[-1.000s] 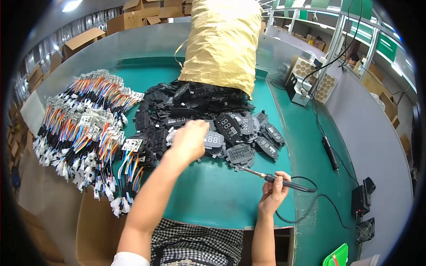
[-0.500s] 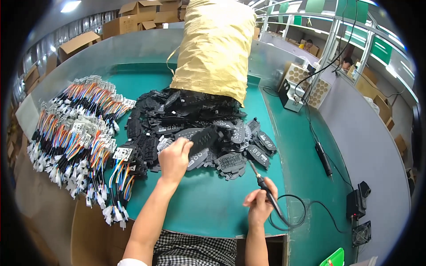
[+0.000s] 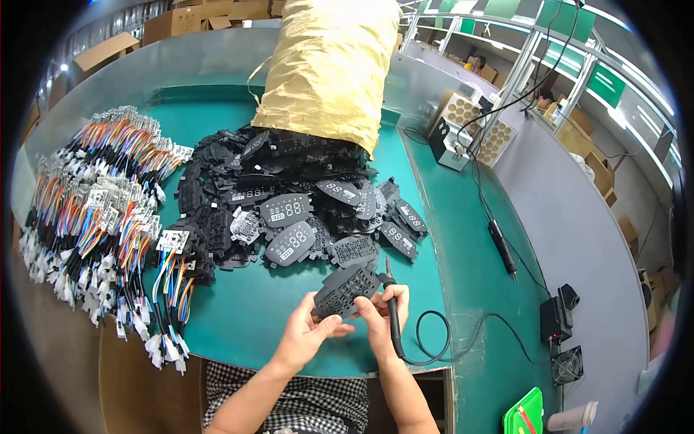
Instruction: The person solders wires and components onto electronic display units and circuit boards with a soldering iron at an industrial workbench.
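Observation:
A black plastic display housing (image 3: 348, 288), its slotted and ribbed back facing up, is held over the green table in front of me. My left hand (image 3: 306, 334) grips its left edge, with the thumb near its lower rim. My right hand (image 3: 380, 322) is closed round a soldering iron (image 3: 394, 325), and its thumb presses on the right part of the housing. The iron's tip points away from me, beside the housing and apart from it. Beyond both hands lies a heap of similar black housings (image 3: 290, 244), some showing white digit markings.
A large yellow sack (image 3: 322, 72) lies behind the heap. Bundles of wired circuit boards (image 3: 94, 210) cover the left side. On the right are a second black pen-shaped tool (image 3: 502, 246), a black stand (image 3: 555, 318), a small fan (image 3: 567, 365) and a green box (image 3: 522, 412). The iron's cord (image 3: 448, 333) loops right.
My left hand has brought a housing from the heap toward me. My right hand has moved left with the soldering iron and now touches the housing too. The view has shifted slightly.

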`<action>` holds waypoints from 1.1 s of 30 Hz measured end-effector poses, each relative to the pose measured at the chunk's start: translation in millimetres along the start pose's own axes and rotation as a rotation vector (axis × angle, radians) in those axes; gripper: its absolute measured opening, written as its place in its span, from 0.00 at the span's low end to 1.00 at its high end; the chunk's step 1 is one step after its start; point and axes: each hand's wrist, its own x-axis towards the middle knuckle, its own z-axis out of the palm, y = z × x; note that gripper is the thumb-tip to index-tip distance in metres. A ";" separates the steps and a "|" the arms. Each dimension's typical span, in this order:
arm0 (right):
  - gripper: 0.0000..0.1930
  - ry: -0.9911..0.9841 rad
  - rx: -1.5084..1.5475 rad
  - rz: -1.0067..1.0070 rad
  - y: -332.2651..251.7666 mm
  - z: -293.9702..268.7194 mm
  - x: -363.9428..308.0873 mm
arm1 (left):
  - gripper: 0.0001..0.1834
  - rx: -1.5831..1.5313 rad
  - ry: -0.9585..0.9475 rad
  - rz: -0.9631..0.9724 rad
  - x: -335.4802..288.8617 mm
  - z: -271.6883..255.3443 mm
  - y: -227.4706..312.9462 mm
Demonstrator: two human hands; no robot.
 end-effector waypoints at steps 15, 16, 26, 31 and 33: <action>0.17 -0.432 -0.117 0.012 1.8 -16.0 0.9 | 0.12 0.523 -0.125 -0.065 -14.8 -46.9 8.8; 0.17 -0.432 -0.107 0.015 0.3 -13.4 0.3 | 0.13 0.423 -0.170 -0.065 -15.0 -50.4 7.1; 0.23 -0.315 -0.538 -0.120 4.7 -12.7 -3.4 | 0.16 0.500 -0.083 -0.001 -25.3 -50.1 12.3; 0.23 -0.324 -0.432 -0.217 5.8 -11.4 -0.8 | 0.14 0.344 0.040 -0.122 -31.8 -60.5 13.8; 0.21 -0.254 -0.184 -0.255 5.3 -15.3 3.1 | 0.16 0.328 0.073 -0.177 -37.9 -69.1 18.3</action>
